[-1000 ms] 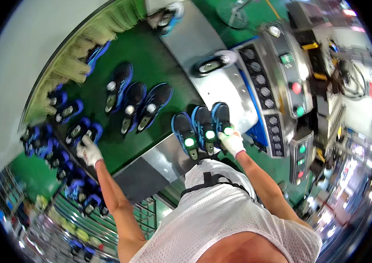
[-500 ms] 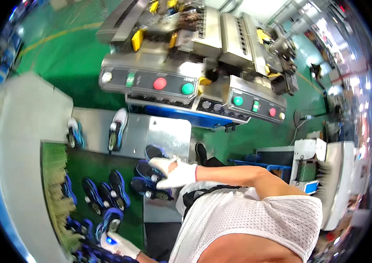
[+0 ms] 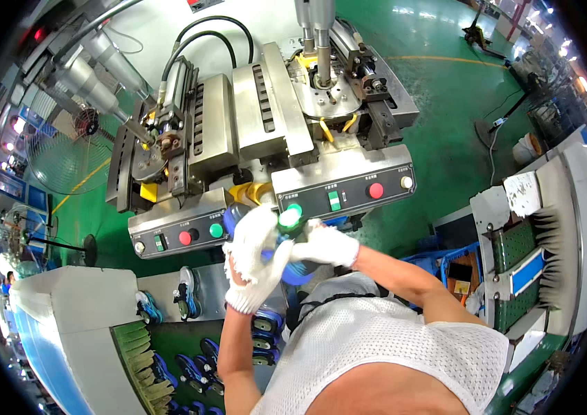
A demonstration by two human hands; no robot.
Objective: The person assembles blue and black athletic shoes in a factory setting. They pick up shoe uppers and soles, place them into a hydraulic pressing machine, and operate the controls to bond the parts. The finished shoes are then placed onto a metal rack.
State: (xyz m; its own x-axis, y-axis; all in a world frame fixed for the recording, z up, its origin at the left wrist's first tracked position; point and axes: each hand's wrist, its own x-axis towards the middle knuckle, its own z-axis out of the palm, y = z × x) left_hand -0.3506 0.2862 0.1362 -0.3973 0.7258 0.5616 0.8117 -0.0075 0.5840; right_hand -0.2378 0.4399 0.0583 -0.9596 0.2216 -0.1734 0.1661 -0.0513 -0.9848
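Both my hands wear white knit gloves and meet in front of the machine's control panels. My left hand (image 3: 259, 252) is wrapped round a blue shoe (image 3: 297, 274), hiding much of it; another blue part shows beyond its fingers. My right hand (image 3: 327, 245) is closed at the shoe's right side, close to the lit green button (image 3: 290, 216). Its fingertips are partly hidden. On the metal shelf below stand a black-and-white shoe (image 3: 186, 296) and a blue-and-black shoe (image 3: 148, 307). Several dark shoes with blue soles (image 3: 264, 339) are grouped beside my left forearm.
Ahead is a two-station metal machine (image 3: 259, 104) with rods, hoses and control panels (image 3: 349, 194). A brush-curtained tunnel opening (image 3: 143, 366) with several shoes on a green belt lies at lower left. Another brush-edged machine (image 3: 549, 256) and a blue cart (image 3: 439, 261) stand right.
My view has swung toward the machine. My left hand has come up from the shoes on the belt, and my right from those on the shelf; both are now at a blue shoe.
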